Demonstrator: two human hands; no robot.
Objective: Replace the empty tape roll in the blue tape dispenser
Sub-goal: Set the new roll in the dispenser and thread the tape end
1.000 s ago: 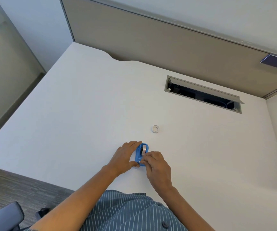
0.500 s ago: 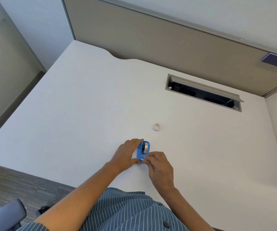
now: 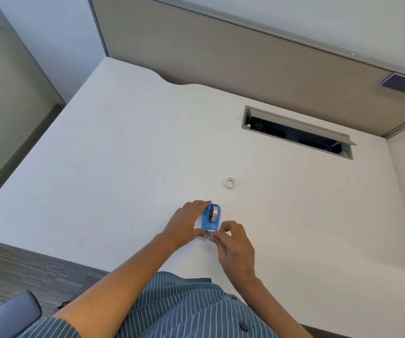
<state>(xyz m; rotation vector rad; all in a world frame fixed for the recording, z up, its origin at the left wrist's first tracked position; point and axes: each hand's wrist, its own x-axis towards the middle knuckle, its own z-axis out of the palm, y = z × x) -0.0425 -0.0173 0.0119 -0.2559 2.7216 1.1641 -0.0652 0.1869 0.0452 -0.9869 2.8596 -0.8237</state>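
Observation:
A small blue tape dispenser [image 3: 210,220] stands on the white desk [image 3: 123,154] near its front edge, with a tape roll [image 3: 213,213] seated in it. My left hand [image 3: 184,224] clasps the dispenser's left side, fingers along its top and thumb at its near end. My right hand [image 3: 235,245] pinches the tape end at the cutter end of the dispenser with thumb and forefinger. An empty white tape core [image 3: 230,182] lies flat on the desk, beyond the dispenser and a little to the right, apart from both hands.
A cable slot with a raised grey flap [image 3: 298,131] is set into the desk at the back right. A beige partition [image 3: 221,50] runs along the desk's far edge. A chair armrest [image 3: 9,315] shows at the bottom left.
My right hand's fingers have slid toward me from the roll to the cutter end, drawing the tape end along. My left hand keeps its hold on the dispenser.

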